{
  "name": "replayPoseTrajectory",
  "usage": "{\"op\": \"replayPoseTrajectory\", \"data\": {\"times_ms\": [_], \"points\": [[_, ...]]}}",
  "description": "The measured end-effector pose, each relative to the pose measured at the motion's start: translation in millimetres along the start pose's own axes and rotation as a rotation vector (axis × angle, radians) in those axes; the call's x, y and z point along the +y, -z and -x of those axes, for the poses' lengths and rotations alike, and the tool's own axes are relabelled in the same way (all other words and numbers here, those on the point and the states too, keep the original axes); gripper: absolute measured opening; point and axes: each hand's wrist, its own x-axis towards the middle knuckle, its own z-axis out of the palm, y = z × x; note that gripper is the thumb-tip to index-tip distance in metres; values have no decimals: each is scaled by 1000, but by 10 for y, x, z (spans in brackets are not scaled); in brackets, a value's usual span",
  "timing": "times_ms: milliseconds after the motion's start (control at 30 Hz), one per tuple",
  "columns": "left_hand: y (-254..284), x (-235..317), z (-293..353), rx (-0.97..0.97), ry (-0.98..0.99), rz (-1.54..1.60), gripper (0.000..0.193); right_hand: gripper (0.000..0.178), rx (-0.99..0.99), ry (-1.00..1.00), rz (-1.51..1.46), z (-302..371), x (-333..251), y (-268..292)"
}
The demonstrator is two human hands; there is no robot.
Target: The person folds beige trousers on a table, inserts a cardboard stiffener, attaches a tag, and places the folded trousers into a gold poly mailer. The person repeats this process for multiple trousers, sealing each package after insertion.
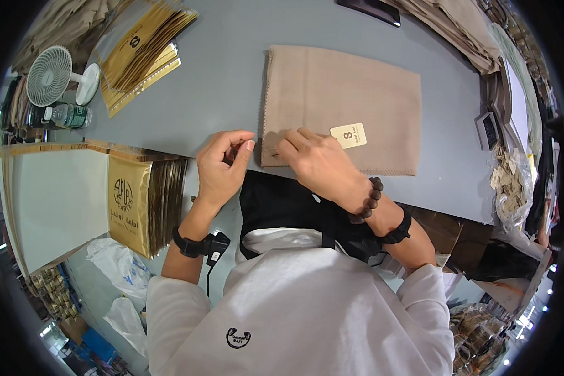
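A folded beige cloth [376,88] with stitched edges lies flat on the grey table in front of me. On it, a small cream card tag [349,135] sits just right of my right hand [319,160]. That hand rests over the cloth's lower left part with its fingers bent together; whatever is pinched under the fingertips is hidden. Just off the cloth's left edge is my left hand [222,166]. Its fingers are curled, with a narrow gap between thumb and forefinger and nothing visible there.
Gold packets [141,50] lie fanned at the far left, near a white fan [50,75] and a bottle [69,116]. More gold packets [131,207] stand in an open compartment at left. A phone [373,9] and beige cloths [457,31] lie at the far right.
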Motion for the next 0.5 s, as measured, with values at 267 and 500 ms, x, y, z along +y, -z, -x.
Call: {"op": "replayPoseTrajectory", "data": {"times_ms": [267,500], "points": [[49,52,-29,-113,-199,-65,16,18,-10,-114,-277,-41,45,-51],[72,20,-70,-201,-316,-74,12,14,17,-225,-452,-36,95,-22]]}}
